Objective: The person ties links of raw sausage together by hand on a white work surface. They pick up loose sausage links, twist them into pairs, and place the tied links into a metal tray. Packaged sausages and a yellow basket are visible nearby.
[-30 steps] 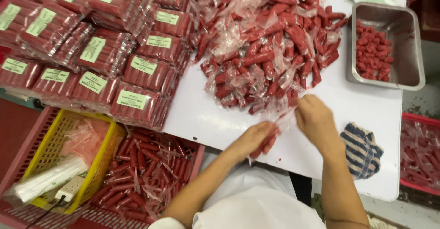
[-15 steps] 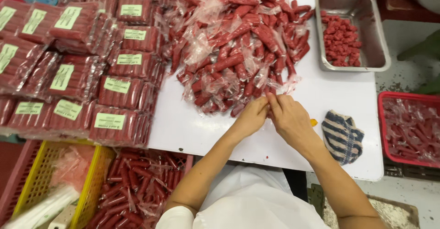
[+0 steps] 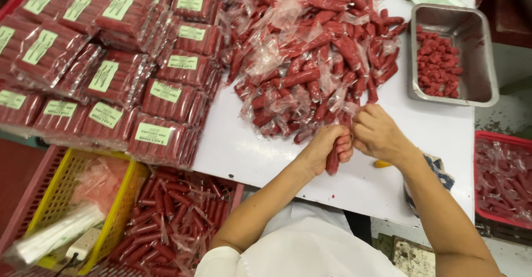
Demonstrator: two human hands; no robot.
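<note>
Both hands had drawn back from the pile [image 3: 316,61] to the table [image 3: 244,149] edge — left hand [image 3: 324,149] clamped on a sausage [image 3: 333,160], right hand [image 3: 378,134] pinching its top — so unwrapping looked begun.

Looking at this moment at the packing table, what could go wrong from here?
1. The left hand grips several red sausage sticks near the white table's front edge; a loosened grip could drop one to the floor.
2. The right hand works at thin clear wrapping beside the loose pile of wrapped red sausages; the film may tear or snag.
3. The stacked labelled sausage packs overhang the table edge above the red crate and could slide off.
</note>
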